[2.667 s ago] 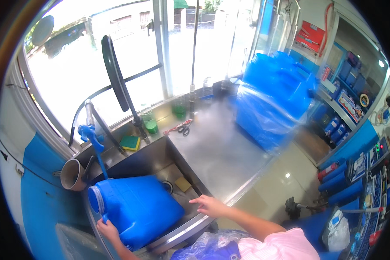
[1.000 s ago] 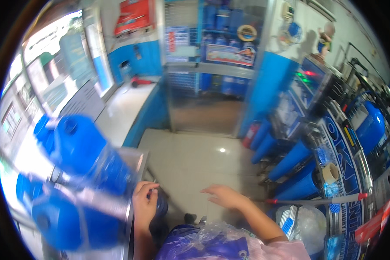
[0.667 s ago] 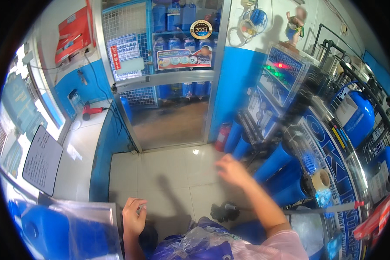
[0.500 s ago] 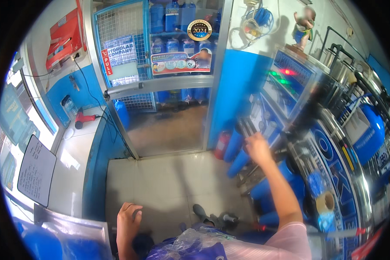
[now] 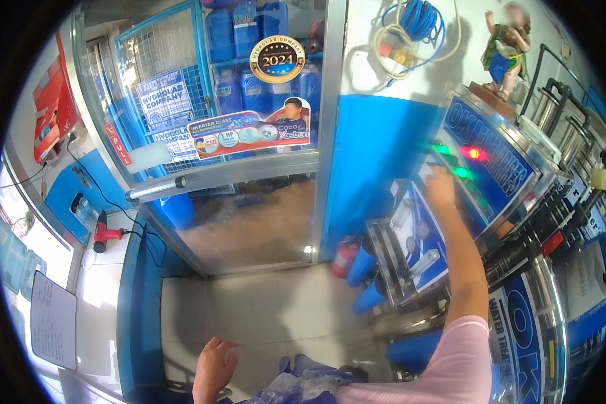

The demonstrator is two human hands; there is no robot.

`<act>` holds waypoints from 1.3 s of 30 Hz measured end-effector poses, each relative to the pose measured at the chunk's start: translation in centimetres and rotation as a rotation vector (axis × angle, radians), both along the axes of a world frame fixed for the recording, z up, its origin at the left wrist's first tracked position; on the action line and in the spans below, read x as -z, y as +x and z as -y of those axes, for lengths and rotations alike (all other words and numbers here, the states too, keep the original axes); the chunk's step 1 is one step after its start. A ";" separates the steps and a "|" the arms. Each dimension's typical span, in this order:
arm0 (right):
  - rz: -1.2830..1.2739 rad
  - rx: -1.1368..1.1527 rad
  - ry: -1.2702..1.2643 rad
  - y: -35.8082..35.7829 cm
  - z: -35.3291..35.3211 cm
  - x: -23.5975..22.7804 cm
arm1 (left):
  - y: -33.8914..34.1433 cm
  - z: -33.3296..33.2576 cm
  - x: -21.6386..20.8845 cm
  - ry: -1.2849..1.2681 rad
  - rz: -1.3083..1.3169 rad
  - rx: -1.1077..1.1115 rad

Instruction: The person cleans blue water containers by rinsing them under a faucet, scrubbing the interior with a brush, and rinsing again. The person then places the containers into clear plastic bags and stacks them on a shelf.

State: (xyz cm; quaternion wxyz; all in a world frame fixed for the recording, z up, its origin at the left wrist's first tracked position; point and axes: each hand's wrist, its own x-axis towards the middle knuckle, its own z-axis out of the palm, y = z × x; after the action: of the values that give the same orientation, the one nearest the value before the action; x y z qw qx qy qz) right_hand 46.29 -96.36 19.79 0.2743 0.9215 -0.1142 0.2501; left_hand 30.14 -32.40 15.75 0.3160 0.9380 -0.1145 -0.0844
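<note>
My right hand [image 5: 440, 185] is stretched out to the sloped blue control panel [image 5: 481, 161] of a steel water machine. Its fingers rest at a row of lit green and red lamps [image 5: 462, 160]. Whether a fingertip presses a button is hidden by the hand. My left hand [image 5: 214, 367] hangs low at the bottom edge, fingers loosely spread, holding nothing. It hovers over the tiled floor [image 5: 262, 323], next to a crumpled blue plastic apron [image 5: 296, 384] on my front.
A glass door with a metal handle bar [image 5: 156, 190] and stickers stands ahead. Blue filter housings [image 5: 360, 266] hang under the machine. A red power drill [image 5: 104, 236] lies on the left counter. A coiled blue hose [image 5: 414, 23] hangs on the wall, with a small figurine [image 5: 506, 44] atop the machine.
I have turned from the sink and blue water containers toward the machine. My right hand rose from the floor area up to the control panel lamps. My left hand stayed low.
</note>
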 end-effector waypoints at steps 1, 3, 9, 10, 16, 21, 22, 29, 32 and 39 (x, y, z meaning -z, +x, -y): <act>-0.030 0.007 -0.031 0.4 0.7 0.0 | 0.5 0.4 0.1 -0.021 0.037 0.019; 0.007 0.012 -0.101 1.3 2.0 0.3 | 1.0 0.7 0.2 -0.044 0.066 0.020; -0.022 0.170 -0.129 3.8 5.9 1.3 | 0.3 -0.9 0.7 0.055 -0.008 -0.128; -0.084 0.238 -0.115 4.3 5.9 1.4 | -0.3 -1.4 0.8 0.045 0.003 -0.131; 0.110 -0.145 0.181 2.6 -8.9 3.9 | -6.4 -5.5 0.5 0.014 -0.017 -0.321; -0.928 -1.141 0.683 -6.0 -40.1 10.0 | -16.6 -11.0 -1.9 0.067 0.487 -0.630; -1.182 -1.222 0.690 -9.5 -46.7 10.6 | -19.7 -12.7 -2.7 0.123 0.613 -0.741; -0.875 -2.432 0.685 -37.2 -78.0 2.9 | -46.0 -19.7 -7.7 0.558 0.871 -1.461; -0.529 -2.355 0.908 -43.1 -86.8 -0.1 | -52.6 -25.4 -6.9 0.727 0.889 -1.438; -1.287 -1.600 0.112 -53.2 -85.6 10.0 | -61.6 -27.9 5.7 0.354 0.191 -1.212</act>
State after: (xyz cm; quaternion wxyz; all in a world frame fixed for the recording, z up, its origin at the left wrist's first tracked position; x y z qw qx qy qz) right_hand -6.93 -10.79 9.83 -0.0066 0.6988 0.6903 -0.1872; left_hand -31.41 -4.48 10.05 0.1365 0.8777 0.4244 0.1756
